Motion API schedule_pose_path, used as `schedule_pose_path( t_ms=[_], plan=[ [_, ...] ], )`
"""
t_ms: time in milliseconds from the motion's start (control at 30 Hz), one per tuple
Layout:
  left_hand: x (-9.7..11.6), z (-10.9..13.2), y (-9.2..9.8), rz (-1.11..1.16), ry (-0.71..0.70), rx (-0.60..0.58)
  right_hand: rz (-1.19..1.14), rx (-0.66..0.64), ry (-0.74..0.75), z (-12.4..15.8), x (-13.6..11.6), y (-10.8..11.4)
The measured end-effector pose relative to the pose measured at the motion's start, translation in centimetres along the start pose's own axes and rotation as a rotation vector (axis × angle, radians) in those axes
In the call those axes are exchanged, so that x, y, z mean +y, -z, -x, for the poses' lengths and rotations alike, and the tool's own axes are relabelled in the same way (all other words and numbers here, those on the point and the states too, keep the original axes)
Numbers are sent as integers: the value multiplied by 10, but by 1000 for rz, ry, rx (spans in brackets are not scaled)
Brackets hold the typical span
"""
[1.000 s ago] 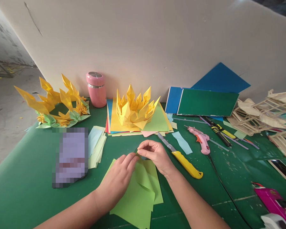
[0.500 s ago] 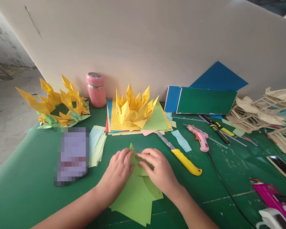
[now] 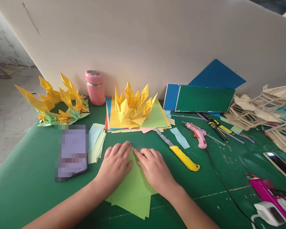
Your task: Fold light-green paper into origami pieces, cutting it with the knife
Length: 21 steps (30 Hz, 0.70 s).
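Observation:
A sheet of green paper (image 3: 133,178), folded to a narrow point at its far end, lies on top of further green sheets (image 3: 140,206) on the table in front of me. My left hand (image 3: 116,160) holds the left edge near the point, its fingers close together and its thumb over the paper. On the opposite edge, my right hand (image 3: 154,168) grips the paper, index fingertip close to the point and the other fingers curled. The fingers partly hide both slanted edges. Beyond my hands, a yellow folded-paper crown (image 3: 134,109) rests on a stack of coloured paper (image 3: 159,116).
Right of my hands lie a yellow-handled knife (image 3: 183,157), a pink glue gun (image 3: 199,135) with its cord, and a power strip (image 3: 271,210). Leftward are a blurred phone (image 3: 73,152), paper strips (image 3: 97,143), another paper crown (image 3: 59,108) and a pink flask (image 3: 95,87).
The raised flap under my right hand now lies folded down. My right hand has turned to lie along the right edge; my left hand is flatter on the paper.

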<state>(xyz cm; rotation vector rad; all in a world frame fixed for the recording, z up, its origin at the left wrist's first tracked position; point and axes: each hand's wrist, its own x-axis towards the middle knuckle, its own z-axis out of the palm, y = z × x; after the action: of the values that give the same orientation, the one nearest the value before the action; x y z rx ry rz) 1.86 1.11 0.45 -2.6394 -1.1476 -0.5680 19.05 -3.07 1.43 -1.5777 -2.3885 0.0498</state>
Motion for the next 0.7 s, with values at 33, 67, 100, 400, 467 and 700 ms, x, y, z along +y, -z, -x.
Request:
schedule_pose_path(
  t_ms=[33, 67, 100, 400, 467, 700],
  plan=[
    [0, -1, 1, -4, 2, -7, 13, -5, 2, 0, 0, 1],
    [0, -2, 2, -7, 1, -12, 25, -9, 2, -1, 0, 2],
    [0, -2, 3, -11, 0, -16, 36, -11, 2, -1, -1, 3],
    [-1, -6, 11, -23, 18, -80, 56, 61, -45, 25, 6, 13],
    [-1, -5, 11, -22, 26, -90, 30, 89, -60, 38, 9, 15],
    [-1, -6, 12, 16, 55, -126, -122, 157, -97, 54, 10, 19]
  ],
)
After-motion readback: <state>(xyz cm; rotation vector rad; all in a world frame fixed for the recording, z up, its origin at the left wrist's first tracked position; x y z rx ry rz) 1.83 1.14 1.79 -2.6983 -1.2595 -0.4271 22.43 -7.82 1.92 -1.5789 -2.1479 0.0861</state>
